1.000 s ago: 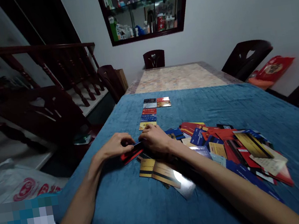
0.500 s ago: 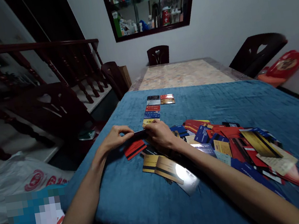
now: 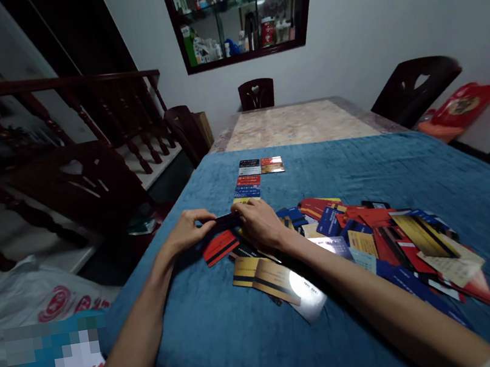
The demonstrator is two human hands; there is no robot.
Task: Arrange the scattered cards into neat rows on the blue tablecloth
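My left hand [image 3: 189,230] and my right hand [image 3: 261,223] pinch the two ends of a dark card [image 3: 225,220] just above the blue cloth [image 3: 211,329]. A red card with a black stripe [image 3: 219,247] lies under it. Gold cards [image 3: 263,274] and a silvery card [image 3: 310,296] lie below my right forearm. A loose heap of several coloured cards [image 3: 387,242] spreads to the right. Beyond my hands runs a neat column of cards [image 3: 246,187], topped by a dark card [image 3: 249,167] and a red-gold card [image 3: 272,165] side by side.
The marble tabletop [image 3: 295,124] shows past the cloth. Dark wooden chairs stand at the far end [image 3: 256,93], the left [image 3: 88,182] and the right [image 3: 415,90]. A red bag [image 3: 461,105] sits at the right, a white printed bag [image 3: 36,300] at the lower left, a stair railing [image 3: 91,108] behind.
My hands have lifted the dark card slightly off the red striped card and now hold it between them. The view has shifted a little.
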